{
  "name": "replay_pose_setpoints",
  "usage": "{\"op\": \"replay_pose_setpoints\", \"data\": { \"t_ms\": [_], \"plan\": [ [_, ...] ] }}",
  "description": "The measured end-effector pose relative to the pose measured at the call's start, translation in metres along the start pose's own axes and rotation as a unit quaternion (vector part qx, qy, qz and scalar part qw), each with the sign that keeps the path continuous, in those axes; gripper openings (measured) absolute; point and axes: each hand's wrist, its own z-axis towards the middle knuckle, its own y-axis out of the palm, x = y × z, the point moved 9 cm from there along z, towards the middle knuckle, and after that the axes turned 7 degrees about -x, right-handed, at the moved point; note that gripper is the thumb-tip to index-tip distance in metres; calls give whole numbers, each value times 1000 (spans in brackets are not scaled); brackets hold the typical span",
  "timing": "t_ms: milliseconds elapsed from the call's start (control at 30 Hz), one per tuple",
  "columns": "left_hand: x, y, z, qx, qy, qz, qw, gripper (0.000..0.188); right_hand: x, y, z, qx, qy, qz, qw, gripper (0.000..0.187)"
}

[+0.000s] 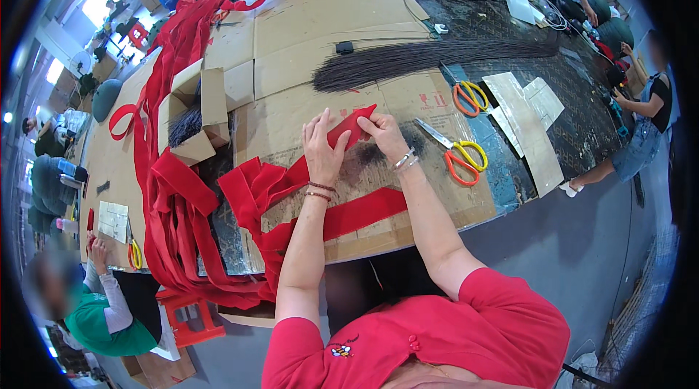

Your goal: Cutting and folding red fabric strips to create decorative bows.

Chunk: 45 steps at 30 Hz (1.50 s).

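A wide red velvety ribbon (352,125) runs between my hands, its free end folded to a point. My right hand (386,136) pinches that end between thumb and fingers. My left hand (323,150) grips the ribbon a little lower, fingers stretched along one edge and thumb on the other; its underside is hidden. Loose folds of the same ribbon (251,189) lie left of my left wrist, and another length (364,215) passes beneath my forearms. Scissors with one yellow and one orange handle (466,162) lie right of my right hand.
Dark thin wires (408,63) lie in a bundle beyond my hands. More scissors (470,99) and card pieces (526,127) are at right. An open carton (195,116) and a long ribbon heap (164,90) stand left. Co-workers occupy the table's far and side edges.
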Motion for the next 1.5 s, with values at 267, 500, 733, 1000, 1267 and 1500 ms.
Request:
{"op": "replay_pose_setpoints", "data": {
  "t_ms": [267, 500, 733, 1000, 1267, 1500],
  "plan": [
    [-23, 22, -5, -84, -95, -117, 985, 46, 3, -12, 2, 66, -6, 69, 995, 21],
    [-19, 30, -8, -92, -98, -123, 983, 41, -3, -22, -1, 87, -62, 33, 994, 19],
    [-25, 18, -6, -85, -82, -65, 991, 36, 6, -12, 9, 93, -24, 71, 993, 16],
    [-69, -168, -59, 30, -251, 3, 968, 33, 23, -21, 11, 57, -9, 320, 946, 26],
    [-123, -163, -162, -91, -427, 132, 890, 83, 21, -2, 12, -37, 19, 469, 882, 54],
    [-87, -165, -143, -27, -331, 130, 934, 74, 14, 5, 9, -40, 5, 393, 919, 48]
  ]
}}
